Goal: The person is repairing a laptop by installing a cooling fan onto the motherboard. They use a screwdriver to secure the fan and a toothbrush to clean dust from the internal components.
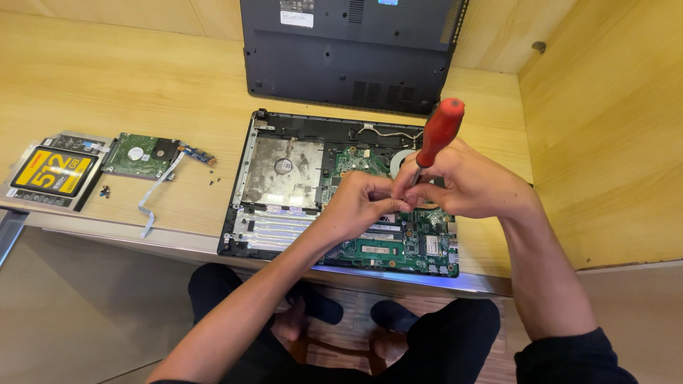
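Two hands meet at frame centre | right hand grip clamped on red-handled screwdriver, long axis tilting upper right, tip hidden | left hand fingers pinched together at shaft, over green board of open laptop on surface

- Removed laptop bottom cover, dark grey, propped against the wooden back wall.
- Bare hard drive, circuit side up, lying left of the laptop.
- Flat ribbon cable, trailing from the drive toward the desk edge.
- Yellow-and-black drive package, at far left.
- Loose small screws, between package and drive.
- Wooden desk.
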